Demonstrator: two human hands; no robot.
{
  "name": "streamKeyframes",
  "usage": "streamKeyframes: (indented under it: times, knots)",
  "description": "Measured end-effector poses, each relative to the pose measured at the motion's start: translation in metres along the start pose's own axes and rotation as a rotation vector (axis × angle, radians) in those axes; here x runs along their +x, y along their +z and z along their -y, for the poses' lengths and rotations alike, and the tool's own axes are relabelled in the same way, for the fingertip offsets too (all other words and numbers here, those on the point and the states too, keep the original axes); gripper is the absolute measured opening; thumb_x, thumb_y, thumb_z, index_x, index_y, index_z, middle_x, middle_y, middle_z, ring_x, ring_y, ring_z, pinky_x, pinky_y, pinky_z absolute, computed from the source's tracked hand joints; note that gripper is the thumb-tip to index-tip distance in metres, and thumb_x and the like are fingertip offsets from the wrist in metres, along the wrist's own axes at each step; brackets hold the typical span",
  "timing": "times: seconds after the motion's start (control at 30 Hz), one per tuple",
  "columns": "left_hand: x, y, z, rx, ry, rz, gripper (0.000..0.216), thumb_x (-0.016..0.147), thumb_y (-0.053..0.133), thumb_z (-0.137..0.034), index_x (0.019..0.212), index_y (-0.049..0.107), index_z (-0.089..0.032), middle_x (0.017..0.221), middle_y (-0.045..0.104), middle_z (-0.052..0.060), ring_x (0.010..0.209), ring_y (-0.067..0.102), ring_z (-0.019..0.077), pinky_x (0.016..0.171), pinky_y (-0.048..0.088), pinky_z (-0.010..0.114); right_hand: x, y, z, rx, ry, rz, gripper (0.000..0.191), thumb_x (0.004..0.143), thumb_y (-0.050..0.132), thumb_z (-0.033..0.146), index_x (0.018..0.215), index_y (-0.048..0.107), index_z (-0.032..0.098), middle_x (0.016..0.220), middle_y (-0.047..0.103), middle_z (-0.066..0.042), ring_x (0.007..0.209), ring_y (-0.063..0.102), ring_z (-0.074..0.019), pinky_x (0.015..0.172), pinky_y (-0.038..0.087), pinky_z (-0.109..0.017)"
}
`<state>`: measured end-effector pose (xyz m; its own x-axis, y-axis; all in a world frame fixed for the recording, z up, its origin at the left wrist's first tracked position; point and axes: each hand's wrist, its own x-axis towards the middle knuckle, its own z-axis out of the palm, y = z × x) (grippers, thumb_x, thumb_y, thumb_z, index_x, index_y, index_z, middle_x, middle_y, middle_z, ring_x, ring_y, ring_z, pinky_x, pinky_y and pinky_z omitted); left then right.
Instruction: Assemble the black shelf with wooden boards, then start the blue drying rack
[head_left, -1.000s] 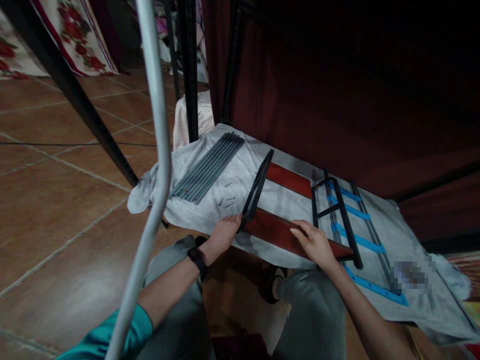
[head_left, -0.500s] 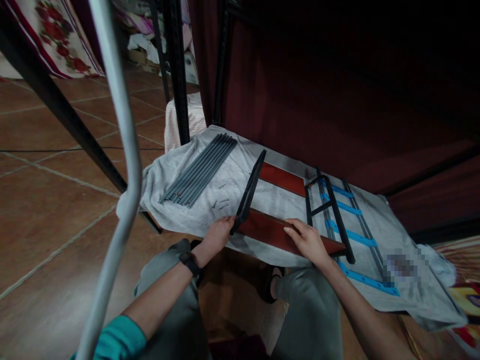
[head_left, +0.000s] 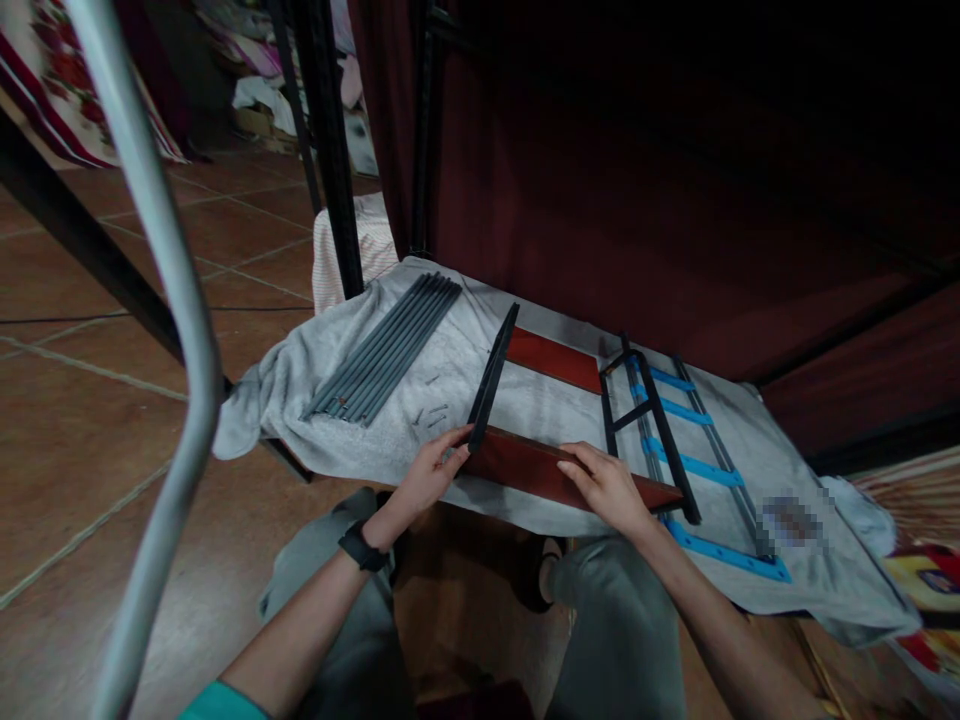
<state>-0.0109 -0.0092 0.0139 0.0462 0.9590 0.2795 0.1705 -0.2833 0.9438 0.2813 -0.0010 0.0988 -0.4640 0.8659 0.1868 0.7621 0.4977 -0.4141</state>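
My left hand (head_left: 427, 472), with a dark watch on the wrist, grips the near end of a black metal side frame (head_left: 493, 372) where it meets the near red-brown board (head_left: 517, 466). Farther right, my right hand (head_left: 611, 490) grasps that board by its long upper edge, thumb on the facing side. The board is tilted on edge along the front of the grey cloth. A second red board (head_left: 555, 360) spans the back between the same frame and another black frame (head_left: 660, 430) on the right. Several small screws (head_left: 430, 414) lie left of the frame.
Several grey tubes (head_left: 386, 345) lie side by side at the left of the cloth (head_left: 285, 365). Blue slotted strips (head_left: 701, 465) with dark rails lie on the right. A pale bent pole (head_left: 191, 340) crosses the left foreground. Black uprights (head_left: 334, 150) and a maroon curtain (head_left: 570, 190) stand behind.
The view has shifted slightly, so the cloth and its parts sit a little farther left. My left fingers have straightened a little at the frame's end; my right hand keeps its hold.
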Motion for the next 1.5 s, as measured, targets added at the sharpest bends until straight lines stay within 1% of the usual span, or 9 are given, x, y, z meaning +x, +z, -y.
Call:
streamKeyframes:
  times: [0.33, 0.47, 0.57, 0.73, 0.93, 1.07, 1.17, 1.37, 1.5]
  knots:
    - [0.004, -0.005, 0.003, -0.061, -0.037, 0.046, 0.043, 0.083, 0.057, -0.028, 0.124, 0.065, -0.017, 0.125, 0.067, 0.01, 0.117, 0.061, 0.0254, 0.105, 0.044, 0.042, 0.0, -0.001, 0.004, -0.017, 0.009, -0.001, 0.027, 0.097, 0.045, 0.039, 0.113, 0.063, 0.024, 0.106, 0.072, -0.003, 0.096, 0.069, -0.0206, 0.085, 0.051, -0.032]
    - [0.014, -0.019, 0.017, -0.028, -0.103, -0.192, 0.042, 0.079, 0.049, -0.018, 0.116, 0.068, -0.016, 0.113, 0.071, 0.01, 0.104, 0.066, 0.0227, 0.096, 0.05, 0.04, 0.0, 0.0, 0.003, -0.03, 0.017, -0.02, 0.028, 0.097, 0.046, 0.039, 0.113, 0.063, 0.024, 0.107, 0.072, -0.003, 0.096, 0.069, -0.0206, 0.084, 0.051, -0.032]
    - [0.022, -0.033, 0.029, 0.246, -0.185, -0.349, 0.035, 0.079, 0.047, -0.015, 0.105, 0.071, -0.015, 0.102, 0.071, 0.011, 0.095, 0.066, 0.0228, 0.089, 0.051, 0.038, 0.0, 0.0, 0.003, -0.026, 0.011, -0.015, 0.027, 0.097, 0.046, 0.039, 0.113, 0.063, 0.025, 0.106, 0.072, -0.003, 0.096, 0.069, -0.0206, 0.083, 0.051, -0.032]
    - [0.036, -0.039, 0.031, 0.641, -0.161, -0.216, 0.029, 0.082, 0.048, -0.012, 0.099, 0.072, -0.012, 0.097, 0.067, 0.015, 0.097, 0.063, 0.0268, 0.092, 0.047, 0.039, 0.001, 0.001, 0.001, -0.029, 0.008, -0.033, 0.028, 0.096, 0.047, 0.04, 0.112, 0.064, 0.025, 0.106, 0.073, -0.003, 0.096, 0.069, -0.0211, 0.083, 0.052, -0.032]
    - [0.052, -0.021, 0.041, 0.772, -0.112, -0.014, 0.024, 0.08, 0.048, -0.009, 0.089, 0.07, -0.014, 0.086, 0.064, 0.012, 0.091, 0.059, 0.0241, 0.086, 0.047, 0.035, 0.002, 0.001, 0.0, -0.02, 0.018, -0.021, 0.028, 0.096, 0.047, 0.04, 0.112, 0.063, 0.025, 0.105, 0.073, -0.003, 0.095, 0.07, -0.0207, 0.083, 0.052, -0.032]
    - [0.054, -0.019, 0.044, 0.789, -0.138, -0.024, 0.023, 0.079, 0.046, -0.006, 0.084, 0.067, -0.015, 0.084, 0.063, 0.012, 0.087, 0.06, 0.0245, 0.08, 0.047, 0.035, 0.002, 0.001, 0.002, -0.01, 0.021, -0.013, 0.026, 0.097, 0.046, 0.04, 0.111, 0.063, 0.025, 0.105, 0.073, -0.003, 0.096, 0.069, -0.0202, 0.083, 0.052, -0.031]
    - [0.052, -0.023, 0.032, 0.566, -0.182, -0.145, 0.02, 0.079, 0.052, -0.009, 0.089, 0.067, -0.015, 0.081, 0.065, 0.01, 0.085, 0.062, 0.0232, 0.078, 0.048, 0.034, 0.002, 0.001, 0.003, -0.009, 0.012, -0.029, 0.026, 0.096, 0.047, 0.04, 0.11, 0.064, 0.025, 0.104, 0.073, -0.003, 0.096, 0.07, -0.0205, 0.083, 0.053, -0.031]
    - [0.037, -0.031, -0.01, -0.547, -0.383, -0.234, 0.034, 0.07, 0.077, -0.029, 0.1, 0.07, -0.014, 0.079, 0.069, 0.004, 0.069, 0.064, 0.0131, 0.067, 0.052, 0.027, 0.001, 0.002, 0.004, -0.016, 0.013, -0.037, 0.027, 0.096, 0.047, 0.04, 0.111, 0.064, 0.025, 0.104, 0.073, -0.003, 0.095, 0.07, -0.0214, 0.083, 0.053, -0.033]
    - [0.026, -0.027, -0.027, -0.782, -0.414, -0.261, 0.036, 0.059, 0.086, -0.026, 0.089, 0.072, -0.013, 0.077, 0.071, 0.005, 0.068, 0.065, 0.0122, 0.065, 0.053, 0.024, 0.001, 0.001, 0.005, -0.023, 0.018, -0.03, 0.027, 0.096, 0.047, 0.041, 0.11, 0.064, 0.026, 0.104, 0.074, -0.003, 0.095, 0.07, -0.0215, 0.082, 0.053, -0.033]
